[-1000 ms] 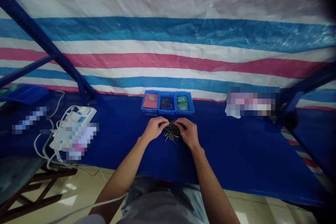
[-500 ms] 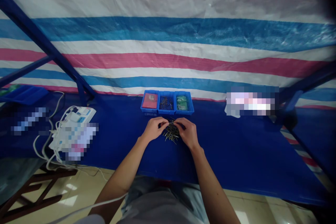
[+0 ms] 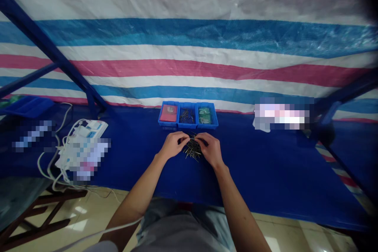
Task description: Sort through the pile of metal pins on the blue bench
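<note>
Centrally, a slim rod (image 3: 191, 138) spans the narrow fingertip pinches of the left hand (image 3: 173, 144) and right hand (image 3: 211, 147), beside a loose pile of thin metal pieces (image 3: 193, 152) on the blue table (image 3: 265, 173). Three blue bins (image 3: 187, 126) stand side by side on the far side; a white power strip (image 3: 96, 126) lies left.

A grey top (image 3: 177, 232) and pale blue-grey trousers (image 3: 215, 220) are worn, forearms (image 3: 147, 185) bare.

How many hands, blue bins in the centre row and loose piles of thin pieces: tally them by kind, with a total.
Left hand and right hand: 2
Left bin, middle bin and right bin: 3
Loose pile, pieces too tangled to count: 1
Total: 6
</note>
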A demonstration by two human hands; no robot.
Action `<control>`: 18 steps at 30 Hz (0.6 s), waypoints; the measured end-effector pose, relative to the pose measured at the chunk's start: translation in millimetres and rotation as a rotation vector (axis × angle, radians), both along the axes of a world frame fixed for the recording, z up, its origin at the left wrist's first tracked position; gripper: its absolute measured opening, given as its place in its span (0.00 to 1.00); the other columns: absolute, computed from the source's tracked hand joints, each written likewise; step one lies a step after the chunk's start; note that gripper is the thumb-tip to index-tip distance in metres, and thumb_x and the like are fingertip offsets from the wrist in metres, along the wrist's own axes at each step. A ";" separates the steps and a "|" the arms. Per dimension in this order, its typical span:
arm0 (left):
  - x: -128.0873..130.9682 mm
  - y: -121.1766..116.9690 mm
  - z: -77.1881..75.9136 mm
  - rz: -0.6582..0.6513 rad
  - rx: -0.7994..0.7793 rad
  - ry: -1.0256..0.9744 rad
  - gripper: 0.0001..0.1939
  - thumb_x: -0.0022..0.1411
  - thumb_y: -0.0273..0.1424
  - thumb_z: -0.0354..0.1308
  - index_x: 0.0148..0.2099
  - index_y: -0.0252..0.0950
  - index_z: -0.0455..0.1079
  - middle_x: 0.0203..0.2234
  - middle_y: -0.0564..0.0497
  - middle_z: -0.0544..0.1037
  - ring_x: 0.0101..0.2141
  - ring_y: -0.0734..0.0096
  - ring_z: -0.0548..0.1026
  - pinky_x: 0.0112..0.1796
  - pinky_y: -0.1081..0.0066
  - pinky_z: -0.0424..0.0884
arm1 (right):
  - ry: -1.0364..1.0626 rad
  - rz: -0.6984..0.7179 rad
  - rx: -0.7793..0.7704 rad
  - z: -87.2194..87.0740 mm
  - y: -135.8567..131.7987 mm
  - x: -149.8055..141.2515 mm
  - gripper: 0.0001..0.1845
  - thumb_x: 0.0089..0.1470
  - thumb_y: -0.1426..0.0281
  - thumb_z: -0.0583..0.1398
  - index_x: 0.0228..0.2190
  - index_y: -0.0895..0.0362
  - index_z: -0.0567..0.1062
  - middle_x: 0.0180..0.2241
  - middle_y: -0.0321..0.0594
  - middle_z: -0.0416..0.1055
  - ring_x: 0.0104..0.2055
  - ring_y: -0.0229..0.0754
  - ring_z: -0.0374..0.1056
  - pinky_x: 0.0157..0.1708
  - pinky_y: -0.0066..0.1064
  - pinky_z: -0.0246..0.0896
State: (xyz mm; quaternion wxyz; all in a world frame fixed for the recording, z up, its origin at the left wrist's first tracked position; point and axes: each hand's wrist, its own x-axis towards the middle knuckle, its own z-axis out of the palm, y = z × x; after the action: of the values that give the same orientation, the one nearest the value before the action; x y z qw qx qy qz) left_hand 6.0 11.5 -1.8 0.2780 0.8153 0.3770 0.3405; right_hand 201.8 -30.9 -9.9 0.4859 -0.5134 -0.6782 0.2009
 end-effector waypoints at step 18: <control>-0.5 -1.4 0.2 -0.046 0.016 0.009 0.10 0.68 0.32 0.55 0.38 0.35 0.77 0.29 0.50 0.77 0.29 0.72 0.72 0.33 0.73 0.66 | -0.025 0.064 -0.006 -0.5 -1.6 -8.8 0.09 0.62 0.70 0.58 0.35 0.53 0.79 0.37 0.42 0.77 0.40 0.44 0.73 0.45 0.34 0.66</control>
State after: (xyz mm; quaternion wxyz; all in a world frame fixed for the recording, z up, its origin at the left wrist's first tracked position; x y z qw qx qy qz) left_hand 5.5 10.1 -1.6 0.2773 0.8276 0.3566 0.3333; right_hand 193.0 -32.4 -10.4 0.4692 -0.4954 -0.6996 0.2121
